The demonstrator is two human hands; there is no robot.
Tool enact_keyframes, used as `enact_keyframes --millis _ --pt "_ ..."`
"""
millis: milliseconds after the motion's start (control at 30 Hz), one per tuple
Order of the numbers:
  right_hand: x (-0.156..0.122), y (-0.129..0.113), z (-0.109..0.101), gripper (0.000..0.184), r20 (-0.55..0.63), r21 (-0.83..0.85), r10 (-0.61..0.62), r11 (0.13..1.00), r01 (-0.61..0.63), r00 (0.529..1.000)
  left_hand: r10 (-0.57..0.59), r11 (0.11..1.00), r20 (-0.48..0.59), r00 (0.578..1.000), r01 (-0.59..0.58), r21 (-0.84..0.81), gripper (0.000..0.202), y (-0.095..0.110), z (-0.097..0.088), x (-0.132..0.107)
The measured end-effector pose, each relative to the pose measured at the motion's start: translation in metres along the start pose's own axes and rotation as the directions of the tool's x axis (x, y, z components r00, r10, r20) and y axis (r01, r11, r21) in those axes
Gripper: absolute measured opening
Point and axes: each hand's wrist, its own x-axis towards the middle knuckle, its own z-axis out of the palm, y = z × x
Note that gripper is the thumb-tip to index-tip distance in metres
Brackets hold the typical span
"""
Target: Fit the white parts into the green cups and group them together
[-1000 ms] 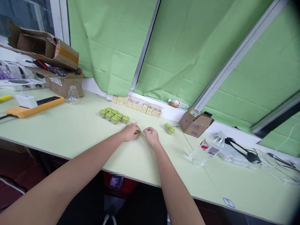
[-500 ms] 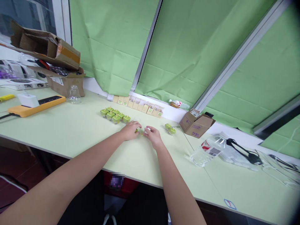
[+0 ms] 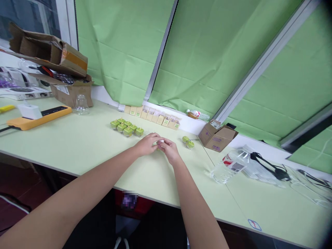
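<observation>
My left hand [image 3: 148, 144] and my right hand [image 3: 169, 150] meet above the table, fingertips touching or nearly so. In the right hand's closed fingers is a small white piece [image 3: 162, 141]. The left fingers are curled in, and what they hold is hidden. A speck of yellow-green shows low between the hands, too small to name. Left of them stand several small clear pots with green lids [image 3: 128, 131], grouped close together, with yellow loops on top. To the right of my hands is a smaller group of similar green-lidded pots [image 3: 190, 144].
Small house-shaped cardboard boxes [image 3: 155, 118] line the back wall. A carton [image 3: 217, 136], a large clear bottle [image 3: 229, 166] and a black headset [image 3: 269, 167] lie right. Left are an orange power strip [image 3: 49, 116], a clear jar [image 3: 81, 104] and stacked cartons [image 3: 70, 91].
My hands have come together, the left moving right toward the right one. The green piece by the left fingers and the small yellowish piece between the hands are now mostly covered.
</observation>
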Motion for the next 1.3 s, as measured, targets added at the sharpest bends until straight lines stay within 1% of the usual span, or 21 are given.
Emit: enact_keyframes --millis 100,167,267,333,433,533,733,800,833,933,1000,1033,1067,1167,1233,1300 --pt "0.0 -0.001 0.0 0.032 0.032 0.075 -0.009 0.997 0.007 0.999 -0.024 0.995 -0.047 0.999 0.019 -0.097 0.041 -0.002 0.003 0.001" --pt "0.001 0.0 0.0 0.036 0.022 0.111 -0.007 0.994 0.005 1.0 -0.061 0.977 -0.099 0.993 0.039 -0.211 0.04 -0.002 0.006 0.001" --pt "0.003 0.001 -0.002 0.039 -0.019 0.189 0.011 0.982 -0.007 1.0 -0.154 0.909 -0.146 0.977 0.082 -0.408 0.038 -0.004 0.011 0.003" --pt "0.004 0.001 -0.002 0.037 -0.016 0.256 0.026 0.967 -0.021 1.0 -0.213 0.867 -0.147 0.966 0.118 -0.483 0.037 -0.006 0.013 0.005" --pt "0.004 -0.001 -0.002 0.034 0.003 0.311 0.042 0.95 -0.04 0.999 -0.286 0.819 -0.13 0.949 0.172 -0.548 0.038 -0.009 0.013 0.008" --pt "0.003 -0.003 -0.001 0.032 -0.005 0.309 0.039 0.95 -0.036 0.999 -0.35 0.766 -0.092 0.932 0.229 -0.6 0.042 -0.009 0.012 0.01" --pt "0.004 -0.002 -0.003 0.024 0.012 0.321 0.066 0.945 -0.066 0.998 -0.425 0.706 -0.087 0.901 0.27 -0.655 0.042 -0.01 0.01 0.01" --pt "0.004 -0.002 -0.003 0.024 0.014 0.328 0.068 0.942 -0.069 0.998 -0.467 0.658 -0.067 0.882 0.296 -0.693 0.046 -0.01 0.009 0.011" --pt "0.004 -0.002 -0.003 0.023 0.01 0.327 0.068 0.942 -0.068 0.998 -0.484 0.62 -0.05 0.873 0.303 -0.724 0.048 -0.01 0.009 0.011" --pt "0.004 -0.004 -0.002 0.023 -0.001 0.321 0.066 0.945 -0.062 0.998 -0.515 0.468 0.031 0.857 0.312 -0.827 0.049 -0.009 0.007 0.012" --pt "0.004 -0.004 -0.001 0.023 -0.008 0.322 0.07 0.945 -0.063 0.998 -0.531 0.403 0.056 0.846 0.31 -0.861 0.049 -0.009 0.007 0.012" --pt "0.004 -0.004 -0.001 0.023 -0.014 0.323 0.073 0.944 -0.064 0.997 -0.537 0.4 0.046 0.842 0.303 -0.865 0.048 -0.009 0.007 0.012" --pt "0.004 -0.004 -0.001 0.023 -0.023 0.324 0.074 0.944 -0.063 0.997 -0.542 0.42 0.024 0.84 0.295 -0.858 0.047 -0.009 0.007 0.013" --pt "0.005 -0.003 -0.002 0.026 -0.043 0.327 0.063 0.944 -0.045 0.997 -0.527 0.54 -0.033 0.849 0.304 -0.785 0.046 -0.01 0.009 0.013" --pt "0.005 -0.002 -0.003 0.029 -0.042 0.322 0.043 0.946 -0.027 0.998 -0.508 0.595 -0.024 0.861 0.331 -0.733 0.046 -0.012 0.01 0.012" --pt "0.005 -0.001 -0.003 0.032 -0.047 0.305 0.027 0.952 -0.011 0.999 -0.494 0.602 -0.007 0.87 0.336 -0.724 0.047 -0.013 0.011 0.011"
